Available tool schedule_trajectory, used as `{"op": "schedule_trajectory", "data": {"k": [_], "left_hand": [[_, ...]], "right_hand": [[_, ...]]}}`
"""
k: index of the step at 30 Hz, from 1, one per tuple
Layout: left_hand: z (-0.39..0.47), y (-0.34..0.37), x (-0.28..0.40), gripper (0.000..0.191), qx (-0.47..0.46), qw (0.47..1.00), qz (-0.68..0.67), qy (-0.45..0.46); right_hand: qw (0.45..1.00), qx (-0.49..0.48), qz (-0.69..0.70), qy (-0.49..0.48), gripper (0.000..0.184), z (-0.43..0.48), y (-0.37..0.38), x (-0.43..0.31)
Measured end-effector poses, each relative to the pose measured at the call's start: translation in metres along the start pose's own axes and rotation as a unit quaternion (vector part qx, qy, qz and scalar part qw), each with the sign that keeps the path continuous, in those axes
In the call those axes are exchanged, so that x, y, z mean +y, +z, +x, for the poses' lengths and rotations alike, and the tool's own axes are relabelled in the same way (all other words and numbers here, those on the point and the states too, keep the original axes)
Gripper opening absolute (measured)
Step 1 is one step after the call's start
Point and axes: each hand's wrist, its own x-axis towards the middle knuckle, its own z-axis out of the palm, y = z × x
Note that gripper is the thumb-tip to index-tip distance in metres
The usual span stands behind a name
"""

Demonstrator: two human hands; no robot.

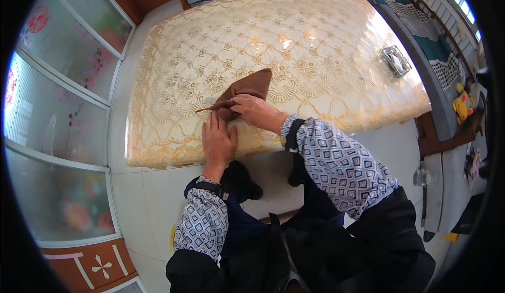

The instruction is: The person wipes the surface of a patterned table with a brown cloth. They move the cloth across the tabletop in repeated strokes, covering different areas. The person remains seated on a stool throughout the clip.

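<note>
A brown cloth (252, 83), partly folded, lies near the front of the table, a pointed corner reaching away from me. Its left side runs out into a thin dark strip. My right hand (256, 111) is on the near part of the cloth, fingertips at a raised fold. Just left of it, my left hand (219, 141) lies palm down, fingertips touching the cloth's near left edge and thumb held apart. Beneath is a table (177, 143) with a cream and gold lace-patterned cover, glossy on top. Both palms are hidden from view.
A clear tissue box (396, 61) stands at the table's right side. A grey sofa (428, 96) with patterned covers runs along the right, bearing a yellow toy (462, 107). Frosted glass sliding doors (63, 111) line the left. My dark shoes (240, 180) are by the table's front edge.
</note>
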Motion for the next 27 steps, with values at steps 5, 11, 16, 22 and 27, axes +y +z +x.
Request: {"op": "schedule_trajectory", "data": {"k": [5,11,16,22,27], "left_hand": [[0.001,0.004,-0.002,0.061,0.025,1.0,0.003,0.013],[-0.001,0.005,-0.001,0.061,0.032,0.999,0.003,0.009],[0.0,0.004,-0.001,0.061,0.027,1.0,0.001,0.005],[0.0,0.003,-0.001,0.062,0.035,0.999,0.002,0.005],[-0.001,0.007,-0.004,0.065,0.029,1.0,0.001,0.012]], "right_hand": [[0.992,-0.06,-0.05,0.097,0.031,-0.047,-0.062,0.06],[0.969,0.032,-0.044,0.24,0.027,-0.102,-0.122,0.101],[0.953,0.064,-0.046,0.294,0.027,-0.074,-0.079,0.075],[0.989,0.021,-0.04,0.139,0.026,-0.026,-0.018,-0.007],[0.997,0.033,-0.014,0.063,0.032,-0.044,-0.039,-0.006]]}}
